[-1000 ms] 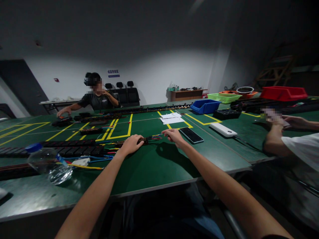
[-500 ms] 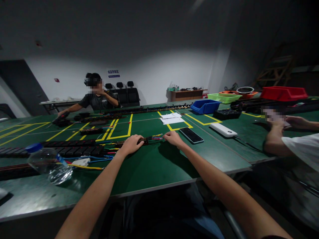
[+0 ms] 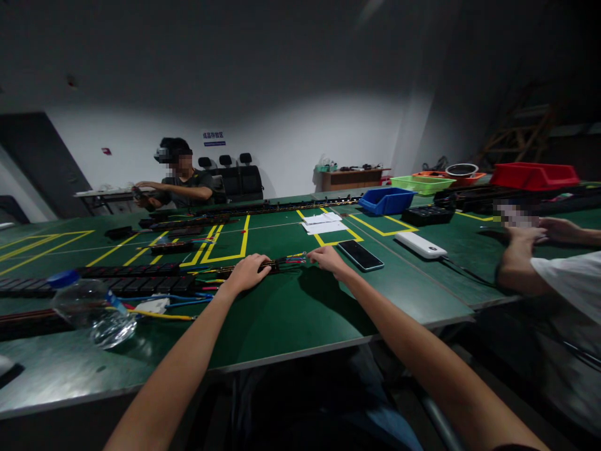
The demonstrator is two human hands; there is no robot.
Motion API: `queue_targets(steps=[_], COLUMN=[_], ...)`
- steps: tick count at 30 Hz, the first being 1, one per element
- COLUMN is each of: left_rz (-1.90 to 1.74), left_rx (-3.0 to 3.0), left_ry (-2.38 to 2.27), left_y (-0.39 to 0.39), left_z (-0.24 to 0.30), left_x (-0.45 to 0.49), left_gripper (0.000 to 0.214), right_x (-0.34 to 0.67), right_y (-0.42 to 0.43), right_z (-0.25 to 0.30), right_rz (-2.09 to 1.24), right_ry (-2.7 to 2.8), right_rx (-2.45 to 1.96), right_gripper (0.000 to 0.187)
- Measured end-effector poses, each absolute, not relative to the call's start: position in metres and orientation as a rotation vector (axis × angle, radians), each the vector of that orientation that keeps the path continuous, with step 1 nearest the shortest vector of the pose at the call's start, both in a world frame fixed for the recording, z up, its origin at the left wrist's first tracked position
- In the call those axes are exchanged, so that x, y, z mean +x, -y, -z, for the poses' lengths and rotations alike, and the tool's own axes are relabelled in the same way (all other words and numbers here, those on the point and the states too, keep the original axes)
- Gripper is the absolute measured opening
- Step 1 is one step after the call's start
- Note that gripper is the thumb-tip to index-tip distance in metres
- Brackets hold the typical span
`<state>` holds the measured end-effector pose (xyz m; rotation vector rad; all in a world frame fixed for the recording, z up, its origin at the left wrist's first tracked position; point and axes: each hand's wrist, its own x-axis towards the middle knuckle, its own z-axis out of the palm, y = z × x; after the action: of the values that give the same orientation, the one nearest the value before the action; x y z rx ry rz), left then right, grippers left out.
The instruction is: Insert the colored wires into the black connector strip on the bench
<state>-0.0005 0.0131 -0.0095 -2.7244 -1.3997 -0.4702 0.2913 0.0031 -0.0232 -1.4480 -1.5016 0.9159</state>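
My left hand (image 3: 250, 273) is closed over a dark bundle of wires (image 3: 285, 265) lying on the green table (image 3: 277, 335). From under its fingers, thin coloured wires run right and end in small bare metal terminals. My right hand (image 3: 327, 260) is in a pinch beside these wire ends; whatever sits between its fingertips is too small to make out. Further left, long black segmented strips (image 3: 141, 286) lie with red, blue and yellow leads. Just right of my right hand is a smartphone (image 3: 360, 255).
A clear bottle (image 3: 96, 310) with a blue cap stands at left. White papers (image 3: 323, 223), a white power bank (image 3: 420, 245) with a cable, and a blue bin (image 3: 385, 202) are to the right. One co-worker (image 3: 181, 181) sits opposite; another person's arm (image 3: 519, 254) reaches in at right.
My hands and the wire bundle stay almost where they were. The co-worker opposite has drawn the outstretched arm back and now holds both hands together in front, with a dark object.
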Motion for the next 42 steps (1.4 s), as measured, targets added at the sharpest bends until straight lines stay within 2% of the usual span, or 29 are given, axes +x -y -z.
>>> queue_targets(steps=[5, 7, 12, 15, 22, 27, 32, 38, 42], left_rz=[0.462, 0.464, 0.464, 0.469, 0.477, 0.453, 0.456, 0.460, 0.462], left_rx=[-2.727, -2.725, -2.730, -2.723, -2.713, -2.705, -2.708, -2.715, -2.720], left_ry=[1.392, 1.395, 1.402, 1.400, 1.372, 1.385, 1.393, 1.411, 1.408], left_y=[-0.012, -0.012, -0.010, -0.010, -0.011, -0.010, -0.010, -0.010, -0.010], left_z=[0.009, 0.009, 0.008, 0.008, 0.009, 0.008, 0.008, 0.008, 0.008], left_x=[0.000, 0.001, 0.001, 0.001, 0.001, 0.002, 0.002, 0.002, 0.002], left_gripper=[0.037, 0.037, 0.038, 0.037, 0.037, 0.037, 0.037, 0.038, 0.038], right_x=[0.291, 0.292, 0.294, 0.294, 0.294, 0.295, 0.294, 0.291, 0.291], right_y=[-0.007, -0.006, 0.000, 0.004, -0.003, -0.007, -0.004, 0.005, 0.005], right_z=[0.030, 0.028, 0.015, 0.009, 0.021, 0.029, 0.024, 0.011, 0.011], right_rz=[-0.650, -0.716, -1.130, -1.236, -1.034, -0.925, -0.949, -1.156, -1.099], right_ry=[1.770, 1.677, 1.255, 1.181, 1.381, 1.582, 1.445, 1.279, 1.299], right_rx=[-1.565, -1.524, -1.299, -1.165, -1.399, -1.452, -1.386, -1.111, -1.183], right_gripper=[0.021, 0.021, 0.025, 0.028, 0.018, 0.018, 0.021, 0.030, 0.029])
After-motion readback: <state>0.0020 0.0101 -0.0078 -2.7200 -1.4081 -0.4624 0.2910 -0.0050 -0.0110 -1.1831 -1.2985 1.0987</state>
